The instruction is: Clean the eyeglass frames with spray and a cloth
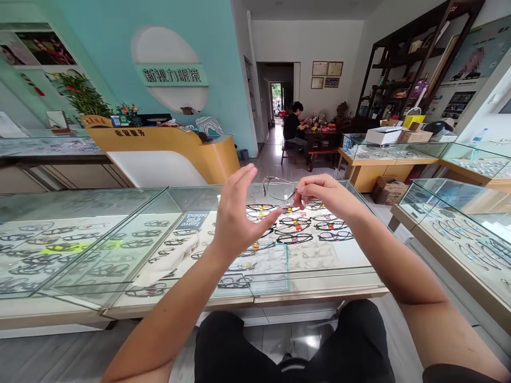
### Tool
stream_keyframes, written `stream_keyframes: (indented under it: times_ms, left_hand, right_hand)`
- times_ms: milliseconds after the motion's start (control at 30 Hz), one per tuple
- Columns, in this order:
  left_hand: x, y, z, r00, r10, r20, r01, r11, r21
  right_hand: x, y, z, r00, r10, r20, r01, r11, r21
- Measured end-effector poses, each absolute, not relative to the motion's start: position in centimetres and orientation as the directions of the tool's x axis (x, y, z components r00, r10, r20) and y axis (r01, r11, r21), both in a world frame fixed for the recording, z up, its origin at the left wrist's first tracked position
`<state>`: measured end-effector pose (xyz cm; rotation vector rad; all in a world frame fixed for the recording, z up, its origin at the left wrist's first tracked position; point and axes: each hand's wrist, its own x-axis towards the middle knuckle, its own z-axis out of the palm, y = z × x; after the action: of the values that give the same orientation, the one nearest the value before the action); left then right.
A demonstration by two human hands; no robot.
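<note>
Above the showcase [319, 293], eyeglasses [280, 188] extend crosswise.

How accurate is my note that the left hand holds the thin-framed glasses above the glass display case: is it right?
Only the side is wrong: the head view shows the right hand holding the thin-framed glasses above the glass display case; the left hand is open.

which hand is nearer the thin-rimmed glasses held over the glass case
Right. The right hand pinches the glasses at one side; the left hand is open on their other side, apparently not touching.
</note>
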<state>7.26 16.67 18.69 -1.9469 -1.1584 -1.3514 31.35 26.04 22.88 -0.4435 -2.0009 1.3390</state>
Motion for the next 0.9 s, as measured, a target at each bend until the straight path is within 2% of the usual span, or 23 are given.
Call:
stream_keyframes:
  times_ms: [233, 367, 500, 667, 900]
  left_hand:
    - [10.6, 20.3, 19.8, 0.037, 0.370, 0.928, 0.802, -0.566, 0.194]
    - [11.3, 22.1, 20.7, 0.010, 0.334, 0.943, 0.742, -0.634, 0.216]
    - [10.9, 24.4, 22.2, -0.078, 0.327, 0.942, 0.710, -0.645, 0.283]
    - [10.5, 26.5, 22.9, -0.225, 0.321, 0.920, 0.703, -0.600, 0.382]
    - [10.3, 27.9, 21.7, -0.319, 0.339, 0.885, 0.683, -0.565, 0.462]
  right_hand:
    - [33.4, 26.5, 24.6, -0.678, 0.645, 0.353, -0.061, 0.429, -0.901]
    - [34.0, 27.7, 25.7, -0.645, 0.652, 0.398, -0.005, 0.517, -0.856]
    - [34.3, 28.6, 26.1, -0.473, 0.697, 0.539, 0.089, 0.647, -0.757]
    - [33.2, 29.2, 24.8, -0.274, 0.666, 0.694, 0.232, 0.746, -0.624]
    - [29.4, 30.9, 22.9, -0.107, 0.729, 0.676, 0.225, 0.680, -0.698]
